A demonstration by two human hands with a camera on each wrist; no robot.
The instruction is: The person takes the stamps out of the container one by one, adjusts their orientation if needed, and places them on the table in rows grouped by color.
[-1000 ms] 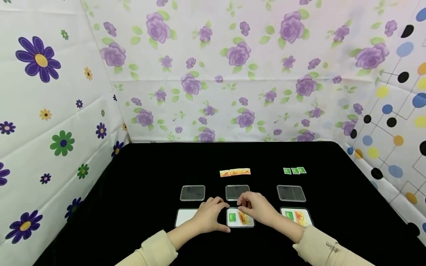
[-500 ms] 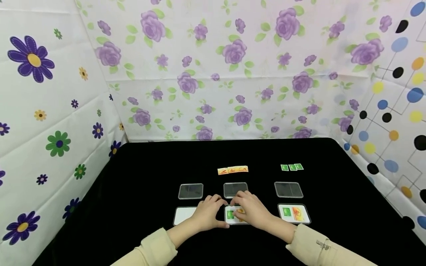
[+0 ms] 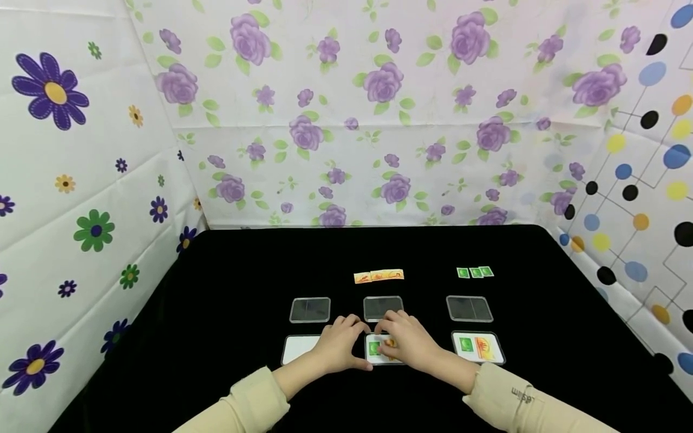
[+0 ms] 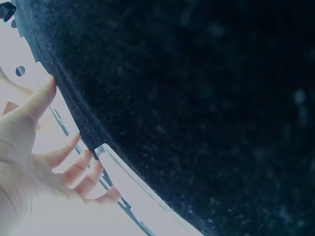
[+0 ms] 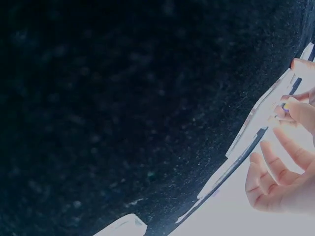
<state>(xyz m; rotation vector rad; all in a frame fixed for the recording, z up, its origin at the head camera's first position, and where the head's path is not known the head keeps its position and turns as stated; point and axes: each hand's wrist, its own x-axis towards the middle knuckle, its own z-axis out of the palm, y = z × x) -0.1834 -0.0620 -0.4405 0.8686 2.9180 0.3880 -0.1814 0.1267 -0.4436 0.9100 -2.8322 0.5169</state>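
Observation:
In the head view a shallow clear case with a white card [image 3: 384, 359] lies in the middle of the near row, bearing a green stamp-like piece [image 3: 374, 347] and an orange one partly hidden by my right hand. My left hand [image 3: 338, 347] spans the case's left end, thumb at its near corner and index finger at its far corner. My right hand [image 3: 409, 340] covers the right half; its thumb rests on the orange piece, with fingertips right at the far rim. The left wrist view shows the left thumb and fingers [image 4: 70, 172] apart.
A white-filled case [image 3: 299, 347] lies left, another with green and orange pieces [image 3: 479, 347] right. Behind are clear lids [image 3: 310, 310], [image 3: 382, 308], [image 3: 469, 308]. Farther back lie orange strips [image 3: 379, 276] and green pieces [image 3: 475, 272] on the black cloth [image 3: 243, 264].
My right hand has shifted left and lower over the middle case, its thumb coming onto the orange piece, then stayed there. My left hand has kept its place at the case.

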